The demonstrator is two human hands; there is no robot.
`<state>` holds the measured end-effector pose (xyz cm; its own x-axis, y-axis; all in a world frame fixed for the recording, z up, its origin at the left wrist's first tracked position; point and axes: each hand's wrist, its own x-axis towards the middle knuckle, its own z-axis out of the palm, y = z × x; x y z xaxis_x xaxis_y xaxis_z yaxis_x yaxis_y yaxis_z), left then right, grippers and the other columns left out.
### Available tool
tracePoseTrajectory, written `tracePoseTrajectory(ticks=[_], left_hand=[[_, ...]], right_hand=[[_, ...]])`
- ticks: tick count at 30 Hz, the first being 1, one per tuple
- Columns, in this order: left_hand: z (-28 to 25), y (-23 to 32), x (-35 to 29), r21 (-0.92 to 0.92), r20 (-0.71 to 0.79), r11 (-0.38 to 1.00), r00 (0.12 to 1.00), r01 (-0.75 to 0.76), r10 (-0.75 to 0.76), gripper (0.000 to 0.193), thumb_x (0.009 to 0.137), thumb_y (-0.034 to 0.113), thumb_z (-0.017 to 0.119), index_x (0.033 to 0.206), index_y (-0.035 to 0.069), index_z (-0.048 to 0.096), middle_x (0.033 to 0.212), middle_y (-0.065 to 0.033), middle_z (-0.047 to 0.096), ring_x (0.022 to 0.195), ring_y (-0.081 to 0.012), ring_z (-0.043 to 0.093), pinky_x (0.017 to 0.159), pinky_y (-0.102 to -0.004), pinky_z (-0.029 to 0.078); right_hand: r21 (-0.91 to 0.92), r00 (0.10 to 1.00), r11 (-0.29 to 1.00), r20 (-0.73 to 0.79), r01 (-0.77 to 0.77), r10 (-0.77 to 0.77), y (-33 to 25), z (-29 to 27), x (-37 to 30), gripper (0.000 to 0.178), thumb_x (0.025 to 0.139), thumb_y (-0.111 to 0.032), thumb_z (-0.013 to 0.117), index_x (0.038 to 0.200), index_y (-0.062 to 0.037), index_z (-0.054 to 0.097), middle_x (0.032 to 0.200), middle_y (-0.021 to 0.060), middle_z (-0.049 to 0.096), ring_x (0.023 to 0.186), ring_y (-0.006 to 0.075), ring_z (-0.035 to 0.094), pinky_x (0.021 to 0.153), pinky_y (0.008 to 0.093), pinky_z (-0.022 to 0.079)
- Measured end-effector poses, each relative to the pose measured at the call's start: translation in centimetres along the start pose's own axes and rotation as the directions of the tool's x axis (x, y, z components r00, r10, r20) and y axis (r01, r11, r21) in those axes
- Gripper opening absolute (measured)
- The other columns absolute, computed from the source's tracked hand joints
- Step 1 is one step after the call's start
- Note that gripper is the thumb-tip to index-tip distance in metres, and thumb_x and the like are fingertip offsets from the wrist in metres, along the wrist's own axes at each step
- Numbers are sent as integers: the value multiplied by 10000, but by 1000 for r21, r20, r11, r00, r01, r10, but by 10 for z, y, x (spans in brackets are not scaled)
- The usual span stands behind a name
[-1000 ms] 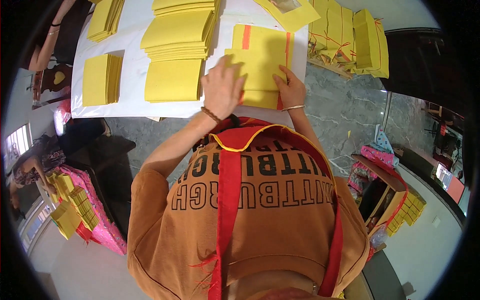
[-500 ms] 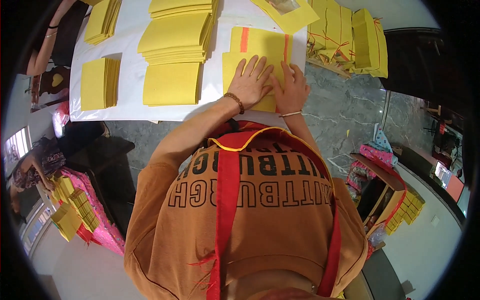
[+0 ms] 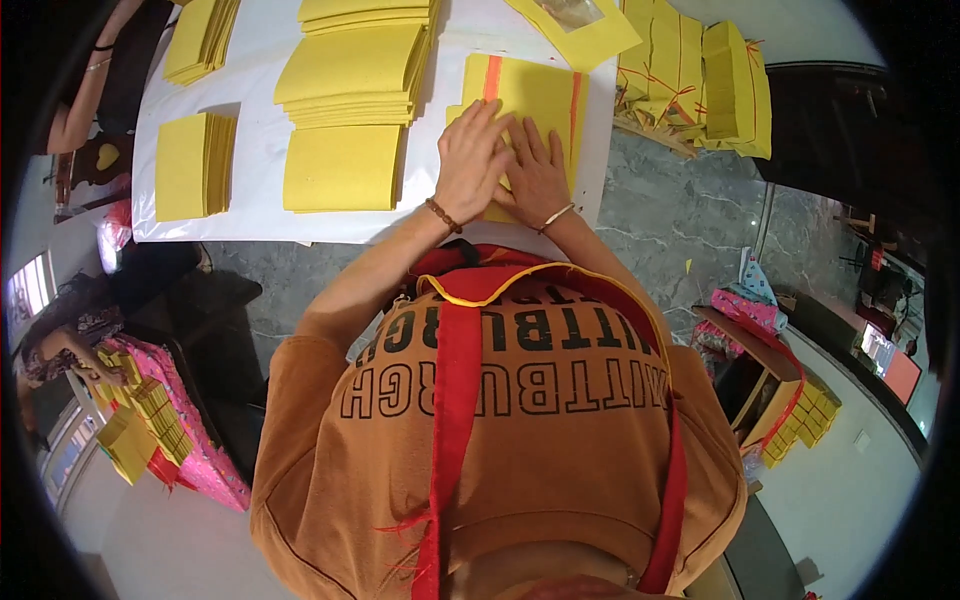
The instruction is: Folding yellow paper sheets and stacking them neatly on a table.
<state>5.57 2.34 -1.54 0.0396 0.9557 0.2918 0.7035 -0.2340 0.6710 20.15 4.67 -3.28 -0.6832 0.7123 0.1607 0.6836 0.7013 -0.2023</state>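
A yellow paper piece (image 3: pixel 540 85) with two orange-red strips lies on the white-covered table in front of me. Both my hands press on its lower part. My left hand (image 3: pixel 470 155) rests on the left side, fingers extended and pointing away from me. Beside it, my right hand (image 3: pixel 537 175) lies flat on the middle of the paper, with its fingers spread. The hands touch near the thumbs and cover much of the paper beneath. A narrow yellow edge shows to the left of my left hand; how the layers are folded there is hidden.
Stacks of folded yellow paper (image 3: pixel 340 168) stand to the left, with another stack (image 3: pixel 190 168) farther left. A yellow piece with a window (image 3: pixel 575 30) lies at the back right. Yellow bags with red cords (image 3: pixel 735 90) stand beyond the table's right edge. Another person's arm (image 3: pixel 75 120) shows at far left.
My right hand has moved left from the paper's right edge onto its middle. My left hand has shifted slightly left. More of the right-hand strip now shows.
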Motion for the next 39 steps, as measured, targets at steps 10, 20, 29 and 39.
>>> tracePoseTrajectory(ticks=[10,20,29,39], left_hand=[[-1,-5,-14,243,267,933,943,-266,199,728,750,523,570,1305,92,381,1384,-165,297,1304,-319,229,1026,-550,147],[10,17,-13,578,329,713,913,-397,242,519,737,266,579,1169,-6,491,1094,-139,511,931,-239,474,752,-326,392],[-100,43,-30,483,91,744,872,-462,482,463,726,155,517,1180,68,526,1098,-61,560,992,-210,510,798,-341,400],[-155,-82,-84,714,124,663,973,-225,197,479,732,120,535,1206,175,503,1135,-13,538,1017,-196,490,837,-365,377]], right_hand=[[-218,970,975,244,40,15,18,-8,-18,515,862,-397,431,1328,-186,374,1444,59,236,1343,279,177,985,662,79],[197,905,894,234,-403,356,42,-32,-32,454,933,-379,312,1353,-213,358,1435,31,281,1342,281,185,1039,579,26],[909,727,296,10,-292,687,53,-40,-40,525,966,-337,263,1330,37,320,1312,159,423,1251,222,354,1045,335,239],[867,808,388,29,-313,588,39,-26,-41,503,961,-342,294,1250,41,442,1214,150,511,1175,223,437,1013,328,282]])
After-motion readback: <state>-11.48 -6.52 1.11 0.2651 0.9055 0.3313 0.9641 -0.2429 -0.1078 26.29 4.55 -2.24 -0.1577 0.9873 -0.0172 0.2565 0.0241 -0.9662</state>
